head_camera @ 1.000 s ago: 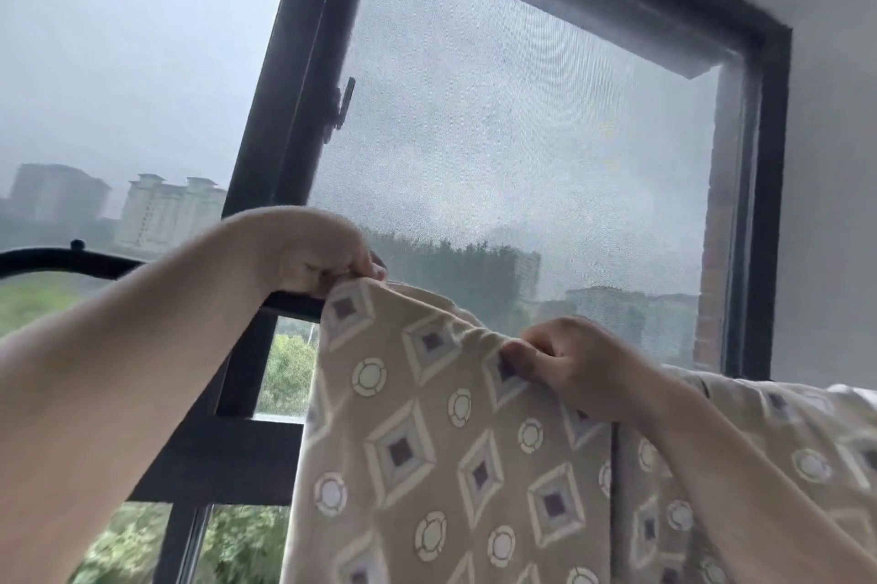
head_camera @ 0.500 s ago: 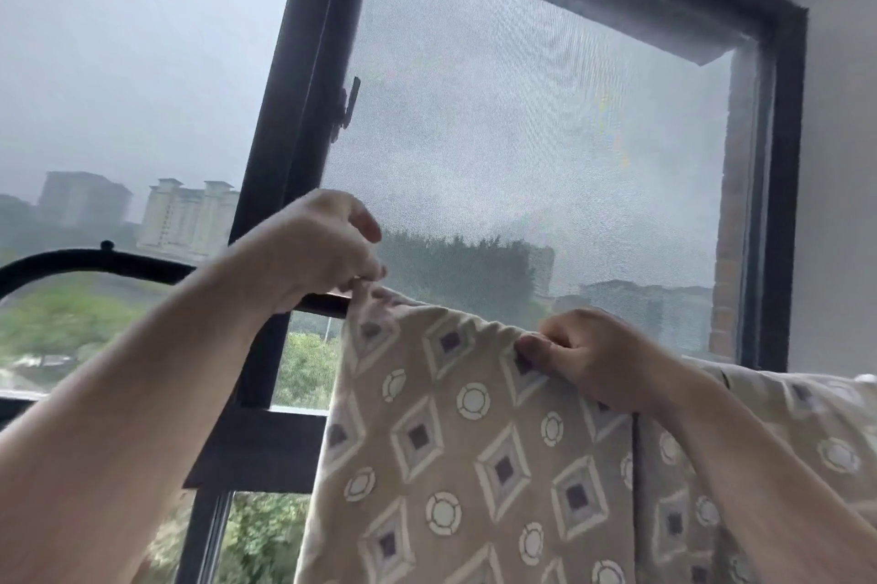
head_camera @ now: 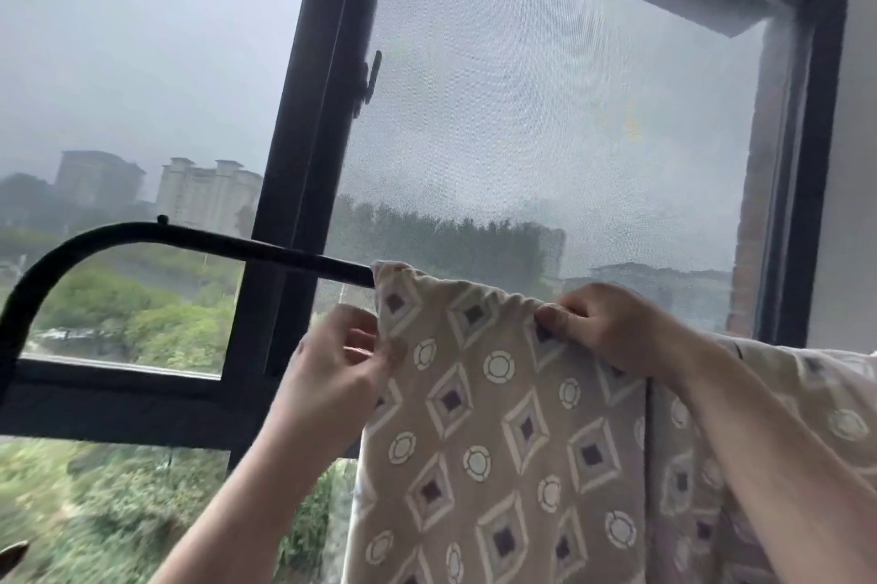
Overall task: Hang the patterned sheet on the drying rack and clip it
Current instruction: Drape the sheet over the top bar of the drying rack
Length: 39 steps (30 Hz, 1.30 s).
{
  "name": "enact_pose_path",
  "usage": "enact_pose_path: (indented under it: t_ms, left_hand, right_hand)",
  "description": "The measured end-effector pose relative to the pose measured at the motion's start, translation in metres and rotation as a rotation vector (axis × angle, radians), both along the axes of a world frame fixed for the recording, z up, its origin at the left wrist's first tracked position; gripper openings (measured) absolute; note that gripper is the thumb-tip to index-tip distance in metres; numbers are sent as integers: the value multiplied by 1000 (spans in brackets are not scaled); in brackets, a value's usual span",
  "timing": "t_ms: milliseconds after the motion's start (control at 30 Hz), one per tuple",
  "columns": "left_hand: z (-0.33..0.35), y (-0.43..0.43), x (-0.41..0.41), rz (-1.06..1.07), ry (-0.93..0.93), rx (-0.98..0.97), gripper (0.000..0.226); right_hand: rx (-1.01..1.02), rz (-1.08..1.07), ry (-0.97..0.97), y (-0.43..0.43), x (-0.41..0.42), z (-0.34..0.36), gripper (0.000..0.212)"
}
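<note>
Half a second earlier the left hand (head_camera: 339, 365) was raised at the top corner of the patterned sheet (head_camera: 503, 431), level with the bar of the drying rack (head_camera: 199, 239). It is now seen lower, just below that corner, at the sheet's left edge. More of the black bar is thereby exposed, from its curved end to the point where the cloth begins. The right hand (head_camera: 612, 327) is placed much as before, at the top fold.

The sheet is draped over the bar and hangs down in front of the window frame (head_camera: 303, 166). Its left edge is pinched between the thumb and fingers (head_camera: 375, 358) of the left hand, though the image is blurred there. The gathered top fold is gripped by the right hand, with its fingertips (head_camera: 550, 315) curled tightly onto the cloth.
</note>
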<state>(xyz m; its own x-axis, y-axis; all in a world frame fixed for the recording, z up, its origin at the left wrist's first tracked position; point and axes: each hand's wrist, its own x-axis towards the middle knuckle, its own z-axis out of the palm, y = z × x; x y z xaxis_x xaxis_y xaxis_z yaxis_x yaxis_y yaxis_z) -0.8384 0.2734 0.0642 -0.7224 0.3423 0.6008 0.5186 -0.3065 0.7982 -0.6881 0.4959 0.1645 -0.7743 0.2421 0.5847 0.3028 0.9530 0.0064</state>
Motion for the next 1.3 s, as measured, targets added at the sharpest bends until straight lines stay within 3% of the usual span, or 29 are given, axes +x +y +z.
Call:
enact_pose_path:
  t_ms: [100,200,267,333,433,533,667,767,900,1133,1300]
  left_hand:
    - [-16,4,-6,-364,-178,85,22]
    - [-31,-1,-19,-700,-307,135,61]
    - [-40,-3,-23,-802,-377,159,79]
    - [-50,-7,-24,-870,-422,191,82]
    - [-56,-18,-23,-981,-428,247,66]
    - [-45,-29,-25,-876,-392,291,72]
    - [-6,-41,-12,-822,-382,258,53]
    - [29,-45,4,-566,-335,255,23]
    - [68,-47,7,-190,-218,282,21]
    - [130,-41,-3,461,389,-109,22]
    - [144,-44,-22,568,451,-416,24]
  right_hand:
    - [-36,17,-5,-4,-2,0,63]
    - [-46,27,-8,-7,-5,1,67]
    - [-37,31,-3,-6,-7,1,75]
    - [-32,26,5,-6,-8,1,80]
    - [-50,29,4,-4,-6,1,74]
    - [-54,17,4,-3,-4,1,65]
    - [-88,31,-6,2,-3,1,66]
    - [-114,38,-4,-1,-1,2,71]
    - [-58,26,-5,-16,5,5,67]
    - [-58,67,-51,-42,36,14,75]
    - [-119,96,14,-61,54,15,52]
